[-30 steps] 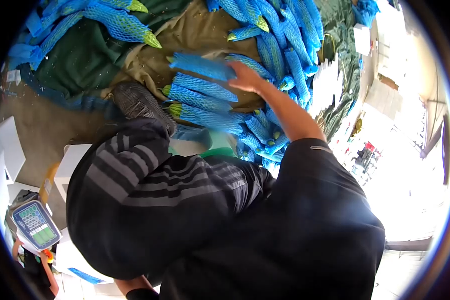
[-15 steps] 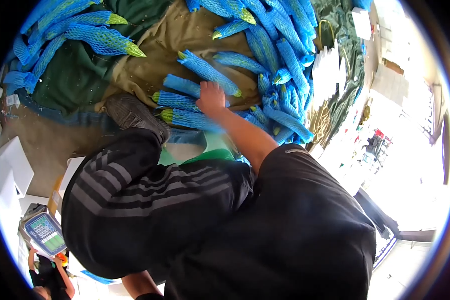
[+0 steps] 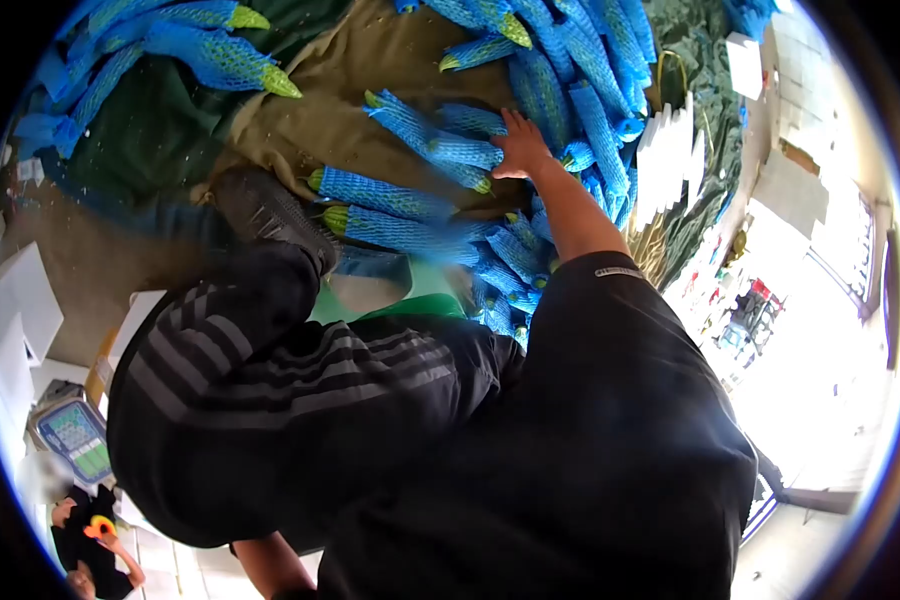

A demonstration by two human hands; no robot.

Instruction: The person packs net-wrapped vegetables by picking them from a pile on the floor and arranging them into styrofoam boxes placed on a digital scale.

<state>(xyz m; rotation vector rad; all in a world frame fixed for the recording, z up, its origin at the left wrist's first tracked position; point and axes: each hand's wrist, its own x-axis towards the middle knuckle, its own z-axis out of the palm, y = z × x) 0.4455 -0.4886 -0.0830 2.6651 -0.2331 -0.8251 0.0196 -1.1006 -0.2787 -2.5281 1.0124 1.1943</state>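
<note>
My right hand (image 3: 525, 147) is over the heap with its fingers spread, at the end of a blue-netted piece (image 3: 465, 152). That piece lies across another long netted one with green tips (image 3: 398, 118). Below and to the left, two more netted pieces with green ends, an upper one (image 3: 375, 192) and a lower one (image 3: 395, 232), lie side by side. My left forearm (image 3: 270, 565) shows at the bottom edge; its hand is hidden.
More netted pieces are heaped at the upper right (image 3: 595, 60) and upper left (image 3: 210, 58) on green and brown cloth (image 3: 310, 110). A green-rimmed container (image 3: 420, 305) is by my leg. White foam pieces (image 3: 665, 150), a scale (image 3: 75, 440) and another person (image 3: 90, 540) are farther out.
My right hand has moved up and to the right. The short netted piece that was beside it at the left now lies over the green-tipped one, and my fingers have spread.
</note>
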